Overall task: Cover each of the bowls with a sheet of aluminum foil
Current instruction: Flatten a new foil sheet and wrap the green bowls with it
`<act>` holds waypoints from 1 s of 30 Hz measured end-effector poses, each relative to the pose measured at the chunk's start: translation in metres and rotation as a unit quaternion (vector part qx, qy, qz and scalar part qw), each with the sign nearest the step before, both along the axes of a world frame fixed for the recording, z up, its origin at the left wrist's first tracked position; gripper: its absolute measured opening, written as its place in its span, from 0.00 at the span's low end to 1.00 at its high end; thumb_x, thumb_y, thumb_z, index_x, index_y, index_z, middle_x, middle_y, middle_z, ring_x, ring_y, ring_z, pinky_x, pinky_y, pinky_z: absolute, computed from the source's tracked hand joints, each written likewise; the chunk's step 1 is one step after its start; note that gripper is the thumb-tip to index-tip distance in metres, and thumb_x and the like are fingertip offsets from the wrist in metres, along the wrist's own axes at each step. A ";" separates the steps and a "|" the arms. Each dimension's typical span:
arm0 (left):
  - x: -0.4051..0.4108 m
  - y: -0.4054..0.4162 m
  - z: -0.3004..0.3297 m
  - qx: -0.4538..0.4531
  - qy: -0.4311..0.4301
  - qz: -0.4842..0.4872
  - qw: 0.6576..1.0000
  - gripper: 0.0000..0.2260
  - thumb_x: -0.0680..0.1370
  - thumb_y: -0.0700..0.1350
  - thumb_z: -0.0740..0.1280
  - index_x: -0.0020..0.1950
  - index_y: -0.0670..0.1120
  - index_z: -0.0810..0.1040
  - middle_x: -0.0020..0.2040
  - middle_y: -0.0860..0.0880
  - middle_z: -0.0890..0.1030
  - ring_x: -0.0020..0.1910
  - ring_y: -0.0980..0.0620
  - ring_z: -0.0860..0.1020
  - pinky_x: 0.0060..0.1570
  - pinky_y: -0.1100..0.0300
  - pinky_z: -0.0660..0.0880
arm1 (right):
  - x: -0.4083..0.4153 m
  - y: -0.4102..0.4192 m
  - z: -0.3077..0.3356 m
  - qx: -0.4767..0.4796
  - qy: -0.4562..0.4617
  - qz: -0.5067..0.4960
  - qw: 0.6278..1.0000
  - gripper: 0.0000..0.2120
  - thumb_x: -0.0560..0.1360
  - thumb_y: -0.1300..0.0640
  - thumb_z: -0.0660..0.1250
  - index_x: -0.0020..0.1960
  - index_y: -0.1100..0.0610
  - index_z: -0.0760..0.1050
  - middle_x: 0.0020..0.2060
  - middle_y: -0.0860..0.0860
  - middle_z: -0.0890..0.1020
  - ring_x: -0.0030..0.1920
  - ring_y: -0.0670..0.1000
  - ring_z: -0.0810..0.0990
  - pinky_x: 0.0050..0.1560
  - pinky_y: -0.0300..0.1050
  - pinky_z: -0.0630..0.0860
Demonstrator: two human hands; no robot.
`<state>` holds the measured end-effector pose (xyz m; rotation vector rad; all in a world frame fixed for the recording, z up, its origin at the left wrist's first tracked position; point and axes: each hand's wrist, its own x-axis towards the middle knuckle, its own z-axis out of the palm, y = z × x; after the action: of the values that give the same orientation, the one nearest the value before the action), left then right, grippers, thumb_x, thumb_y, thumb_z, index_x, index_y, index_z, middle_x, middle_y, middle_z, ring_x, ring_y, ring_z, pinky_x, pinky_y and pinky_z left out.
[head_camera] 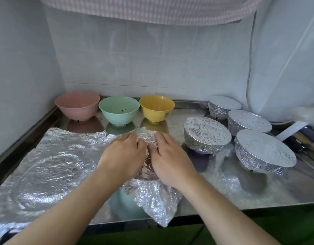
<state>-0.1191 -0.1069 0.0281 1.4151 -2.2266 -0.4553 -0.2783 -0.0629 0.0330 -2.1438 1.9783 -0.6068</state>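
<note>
A foil sheet (152, 200) is draped over a pale green bowl (126, 200) near the counter's front edge. My left hand (124, 154) and my right hand (168, 160) lie flat on top of it, side by side, fingers straight, pressing the foil down. Along the back stand three uncovered bowls: pink (77, 105), green (118, 109) and yellow (157, 107). To the right are several foil-covered bowls, the nearest to my hands at centre right (206, 134), another at front right (264, 151). Loose crinkled foil sheets (51, 165) lie flat at the left.
The steel counter (223, 188) ends in a front edge just below my forearms. Tiled walls close off the left and back. A knife block with dark handles (304, 137) sits at the far right. A checked cloth hangs overhead.
</note>
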 end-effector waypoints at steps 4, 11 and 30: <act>0.003 0.003 -0.002 -0.008 -0.030 0.010 0.999 0.16 0.80 0.41 0.53 0.49 0.35 0.78 0.58 0.30 0.80 0.60 0.28 0.80 0.53 0.32 0.80 | -0.021 -0.001 0.021 0.055 -0.020 0.092 0.994 0.27 0.89 0.44 0.50 0.86 0.52 0.55 0.85 0.46 0.59 0.83 0.45 0.54 0.77 0.36 0.47; -0.008 0.016 -0.004 -0.034 -0.053 0.044 0.997 0.25 0.82 0.49 0.43 0.61 0.41 0.76 0.68 0.40 0.76 0.72 0.38 0.72 0.70 0.43 0.71 | 0.001 0.018 0.007 -0.045 -0.020 -0.029 0.998 0.28 0.88 0.49 0.53 0.85 0.59 0.54 0.84 0.54 0.58 0.84 0.53 0.53 0.85 0.48 0.49; -0.005 0.053 -0.014 -0.103 -0.122 0.073 0.985 0.37 0.80 0.60 0.36 0.75 0.43 0.72 0.81 0.38 0.65 0.83 0.38 0.57 0.80 0.45 0.56 | 0.019 0.046 -0.032 -0.158 -0.076 -0.046 0.983 0.32 0.85 0.44 0.44 0.85 0.59 0.58 0.84 0.53 0.60 0.85 0.50 0.54 0.83 0.51 0.58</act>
<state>-0.1244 -0.0536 0.0146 1.5760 -2.2569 -0.0003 -0.2592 -0.0166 0.0006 -2.1005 2.0191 -1.1341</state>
